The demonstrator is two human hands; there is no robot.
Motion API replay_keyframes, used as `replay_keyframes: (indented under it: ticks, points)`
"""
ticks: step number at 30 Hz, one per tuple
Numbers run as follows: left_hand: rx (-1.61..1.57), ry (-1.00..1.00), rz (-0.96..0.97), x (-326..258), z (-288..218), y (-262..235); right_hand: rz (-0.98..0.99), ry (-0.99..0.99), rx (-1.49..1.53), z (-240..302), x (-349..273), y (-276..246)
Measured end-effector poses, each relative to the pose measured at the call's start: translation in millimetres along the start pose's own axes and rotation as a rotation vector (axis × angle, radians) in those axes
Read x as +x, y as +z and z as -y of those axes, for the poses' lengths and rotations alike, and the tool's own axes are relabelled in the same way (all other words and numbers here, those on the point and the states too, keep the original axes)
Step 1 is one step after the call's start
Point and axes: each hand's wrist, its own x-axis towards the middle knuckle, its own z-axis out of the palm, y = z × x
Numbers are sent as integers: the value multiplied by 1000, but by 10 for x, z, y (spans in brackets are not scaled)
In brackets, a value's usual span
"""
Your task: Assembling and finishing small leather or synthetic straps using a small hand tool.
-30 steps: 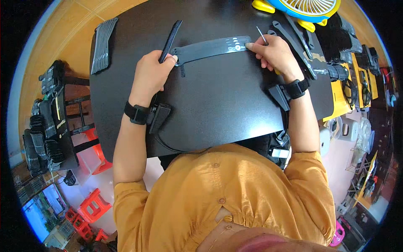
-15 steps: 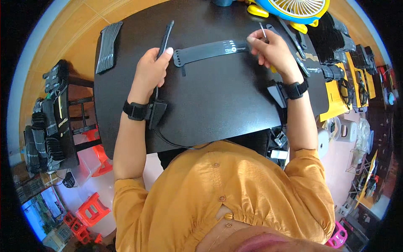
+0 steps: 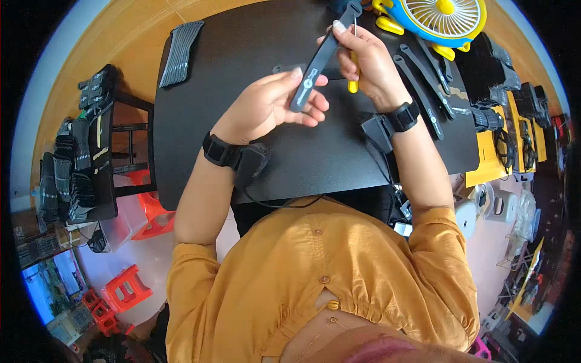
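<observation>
Head view shows us the black desk (image 3: 200, 151) from above, and we read it from its left edge across. Off that left edge stands a dark rack (image 3: 75, 163) loaded with black parts. Near the desk's far left corner lies a ribbed black strip (image 3: 180, 53), well apart from everything else on the top.

Toward the middle we find the left hand (image 3: 269, 109), raised over the desk with its palm turned up and the fingers half curled. Its thumb and fingertips pinch the lower end of a long black strap (image 3: 318, 60), which slants up and to the right, off the surface. A black wristband (image 3: 219, 150) sits on that wrist, with a thin cable trailing from it toward the near edge.

Just to the right, the right hand (image 3: 369, 66) is closed around the strap's upper part, thumb pressed on top. The same hand also grips a yellow-handled tool (image 3: 353, 81), whose thin metal tip points upward beside the strap. A second black band (image 3: 402, 116) wraps this wrist.

Further right, several flat black straps (image 3: 423, 85) lie side by side near the desk's far right corner, just beside a yellow and blue fan (image 3: 445, 21) at the far edge
</observation>
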Motion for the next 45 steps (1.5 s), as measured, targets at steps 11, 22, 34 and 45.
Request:
replay_keyframes:
  ticks: [11,22,34,45]
  points:
    - [-85,103,-55,5,59,-261,-94,47,-303,-81,-93,56]
    - [-516,246,-100,66,150,-375,136,-270,-836,-226,-301,401]
    - [-522,249,-68,83,180,-359,218,-51,-698,-131,-327,424]
    - [-487,276,-178,99,208,-332,69,84,-456,-155,-333,486]
